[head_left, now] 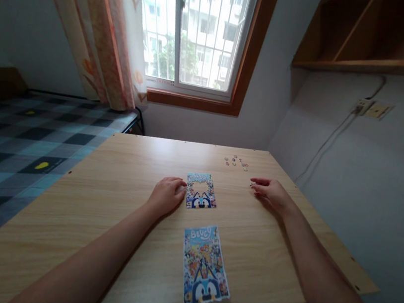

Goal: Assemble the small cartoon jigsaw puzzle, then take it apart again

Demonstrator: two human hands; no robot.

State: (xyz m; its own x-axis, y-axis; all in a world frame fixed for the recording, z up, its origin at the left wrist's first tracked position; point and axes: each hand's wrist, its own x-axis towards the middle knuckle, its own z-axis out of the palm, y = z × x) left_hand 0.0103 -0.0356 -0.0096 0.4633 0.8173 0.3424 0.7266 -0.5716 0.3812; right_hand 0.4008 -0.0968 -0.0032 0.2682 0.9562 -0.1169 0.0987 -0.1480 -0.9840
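Note:
A small jigsaw puzzle lies on the table, with a gap in its upper middle where bare wood shows and a blue dog's face along its lower edge. My left hand rests on the tabletop against the puzzle's left side, fingers lying loosely bent. To the right of the puzzle, my right hand is just over the table, pinching a tiny puzzle piece between thumb and fingertips. Several loose pieces are scattered farther back. Nearer to me lies a picture sheet with the same dog and torn-looking edges.
The wooden table reaches toward the wall under a barred window. A bed with a checked cover stands at the left. An open wooden shelf and a socket with a cord are on the right wall.

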